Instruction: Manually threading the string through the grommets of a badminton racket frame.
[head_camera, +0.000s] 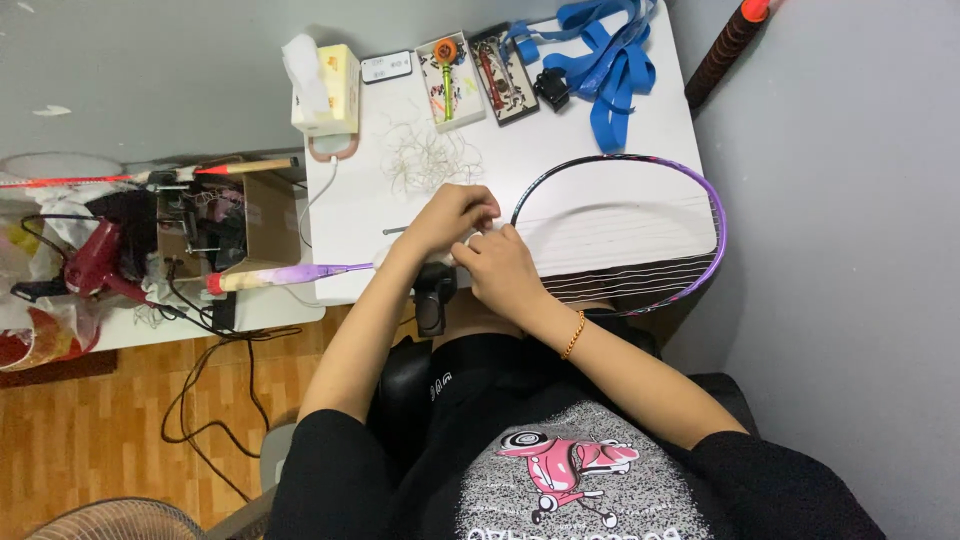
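Black shirt sleeves lay nearest, above a wooden floor (90, 420) with trailing cables. Both forearms reached up to a white table (660, 120) set against grey walls. Left hand (452, 214) and right hand (497, 268) met at the throat of a purple racket (700, 270), fingers curled and pinching there; what they gripped was too small to tell. Its strung head lay right of the hands, its handle left. Beyond them sat loose string scraps (425, 160), a tissue box (328, 88) and blue straps (610, 70).
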